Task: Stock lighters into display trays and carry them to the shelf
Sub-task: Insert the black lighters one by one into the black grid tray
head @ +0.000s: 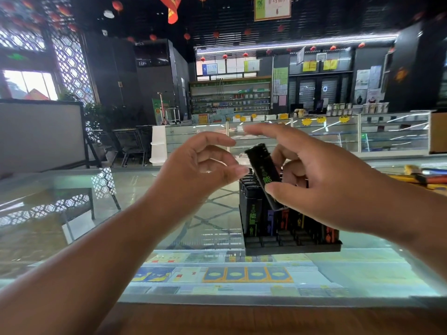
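Right hand (314, 180) pinching tilted lighter (262, 172), left hand (200, 165) cupped

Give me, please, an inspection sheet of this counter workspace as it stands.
Surface: glass counter, packaged goods visible in the case beneath.
Job's things: black lighter held tilted above the display tray; tray holds upright lighters, its front slots look empty.
Clutter: yellow, orange and blue items at the counter's far right edge, too blurred to identify.
Grippers: right hand pinches the lighter; left hand beside it, fingers curved, holds nothing.
Cables: nothing seen.
Surroundings: shop with glass display cases, stocked shelves, red lanterns overhead.
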The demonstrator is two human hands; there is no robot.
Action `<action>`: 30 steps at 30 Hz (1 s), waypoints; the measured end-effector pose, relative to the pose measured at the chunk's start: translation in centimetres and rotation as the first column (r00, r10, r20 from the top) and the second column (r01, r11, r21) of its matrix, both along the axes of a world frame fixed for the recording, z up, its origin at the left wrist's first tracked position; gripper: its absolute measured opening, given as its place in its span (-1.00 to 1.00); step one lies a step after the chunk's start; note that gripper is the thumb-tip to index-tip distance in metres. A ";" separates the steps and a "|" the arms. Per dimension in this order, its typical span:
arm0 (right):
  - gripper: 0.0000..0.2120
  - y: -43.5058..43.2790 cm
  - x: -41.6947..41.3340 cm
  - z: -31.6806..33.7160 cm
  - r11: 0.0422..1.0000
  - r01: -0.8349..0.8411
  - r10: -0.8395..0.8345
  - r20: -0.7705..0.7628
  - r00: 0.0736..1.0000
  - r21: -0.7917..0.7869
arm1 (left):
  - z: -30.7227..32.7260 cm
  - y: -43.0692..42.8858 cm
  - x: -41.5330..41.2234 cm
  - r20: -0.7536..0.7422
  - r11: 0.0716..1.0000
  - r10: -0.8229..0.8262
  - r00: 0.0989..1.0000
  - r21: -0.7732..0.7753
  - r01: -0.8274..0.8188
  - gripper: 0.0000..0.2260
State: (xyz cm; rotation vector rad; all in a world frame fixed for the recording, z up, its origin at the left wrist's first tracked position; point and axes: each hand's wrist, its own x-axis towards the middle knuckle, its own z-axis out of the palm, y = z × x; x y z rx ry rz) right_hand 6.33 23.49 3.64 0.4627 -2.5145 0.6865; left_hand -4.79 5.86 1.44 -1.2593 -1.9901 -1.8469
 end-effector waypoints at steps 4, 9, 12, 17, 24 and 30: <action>-0.53 -0.3 0.2 0.2 0.999 0.023 -0.022 -0.028 0.999 0.043 | -0.2 0.0 -0.4 0.010 0.995 0.066 0.998 -0.081 -0.065 -0.80; -0.75 -0.2 -0.1 -0.3 0.997 0.059 -0.056 -0.052 0.997 0.044 | -0.8 0.0 -1.5 0.012 0.973 0.123 0.992 -0.199 -0.118 -0.92; -0.77 -0.4 -0.2 -0.6 0.994 0.066 -0.061 -0.055 0.997 0.086 | -1.1 0.1 -1.9 0.013 0.951 0.134 0.991 -0.283 -0.125 -0.94; -0.78 -0.2 -0.5 -1.0 0.988 0.072 -0.062 -0.081 0.995 0.133 | -1.3 0.0 -1.9 -0.038 0.926 0.110 0.993 -0.359 -0.117 -0.96; -0.72 -0.4 -0.9 -1.5 0.955 0.119 -0.094 -0.103 0.990 0.272 | -1.5 0.0 -2.2 -0.109 0.869 0.083 0.991 -0.479 -0.126 -0.95; -0.77 -0.5 -0.8 -1.5 0.940 0.152 -0.126 -0.102 0.987 0.306 | -1.6 -0.1 -2.4 -0.119 0.855 0.079 0.990 -0.502 -0.129 -0.94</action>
